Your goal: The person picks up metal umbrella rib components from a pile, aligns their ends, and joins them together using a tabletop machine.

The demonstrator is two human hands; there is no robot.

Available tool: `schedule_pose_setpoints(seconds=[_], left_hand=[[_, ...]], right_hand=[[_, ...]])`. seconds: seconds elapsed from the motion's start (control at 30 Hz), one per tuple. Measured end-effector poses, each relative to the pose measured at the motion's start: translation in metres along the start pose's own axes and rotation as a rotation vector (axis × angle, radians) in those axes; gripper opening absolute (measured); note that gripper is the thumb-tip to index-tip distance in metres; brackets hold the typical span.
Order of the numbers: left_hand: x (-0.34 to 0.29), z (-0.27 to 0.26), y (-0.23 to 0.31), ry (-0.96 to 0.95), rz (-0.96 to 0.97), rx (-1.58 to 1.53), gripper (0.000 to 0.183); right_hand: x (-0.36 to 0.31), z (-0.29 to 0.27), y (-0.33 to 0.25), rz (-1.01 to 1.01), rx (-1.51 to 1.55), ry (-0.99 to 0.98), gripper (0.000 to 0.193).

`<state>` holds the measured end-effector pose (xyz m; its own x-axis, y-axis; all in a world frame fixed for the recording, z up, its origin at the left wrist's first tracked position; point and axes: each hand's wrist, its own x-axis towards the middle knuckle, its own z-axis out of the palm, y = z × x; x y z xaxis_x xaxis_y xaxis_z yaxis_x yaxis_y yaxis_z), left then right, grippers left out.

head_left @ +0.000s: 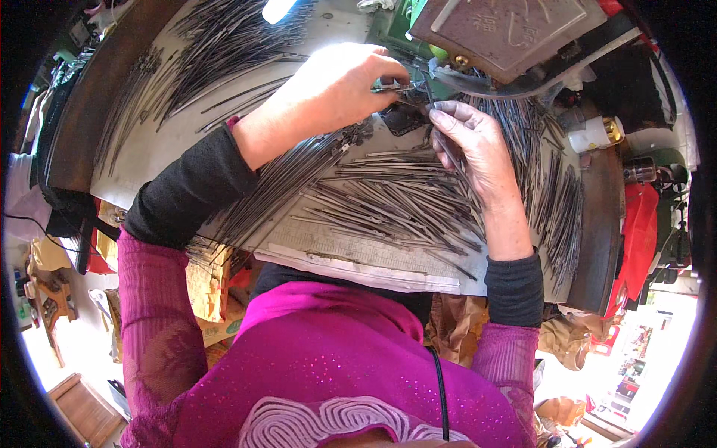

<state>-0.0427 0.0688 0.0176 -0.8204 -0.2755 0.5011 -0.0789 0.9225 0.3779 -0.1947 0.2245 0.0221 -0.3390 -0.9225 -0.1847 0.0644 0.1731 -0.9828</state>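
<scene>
My left hand reaches across the worktable, fingers pinched on a thin metal rod at the base of a brown press machine. My right hand sits just right of it, fingertips closed on another thin rod under the machine's edge. Many thin dark metal rods lie spread on the pale tabletop beneath both hands. Black cuffs and magenta sleeves cover my forearms.
More rod heaps lie at the table's far left and right side. A white jar with a gold lid stands at the right. Red cloth hangs beyond the right edge. Cardboard boxes sit below the table.
</scene>
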Motion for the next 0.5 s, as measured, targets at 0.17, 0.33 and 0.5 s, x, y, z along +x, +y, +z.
schedule_pose_setpoints(seconds=[0.17,0.33,0.5], left_hand=[[0.003,-0.012,-0.003,-0.257,-0.263,-0.407,0.03],[-0.007,-0.013,0.008,-0.243,-0.556,-1.206,0.039],[-0.007,-0.006,0.012,-0.147,-0.463,-1.218,0.037]], right_hand=[[0.001,0.002,0.0,0.006,0.029,-0.016,0.022],[-0.002,0.006,-0.003,-0.014,0.036,0.006,0.021],[-0.005,0.003,-0.002,-0.035,0.017,-0.037,0.021]])
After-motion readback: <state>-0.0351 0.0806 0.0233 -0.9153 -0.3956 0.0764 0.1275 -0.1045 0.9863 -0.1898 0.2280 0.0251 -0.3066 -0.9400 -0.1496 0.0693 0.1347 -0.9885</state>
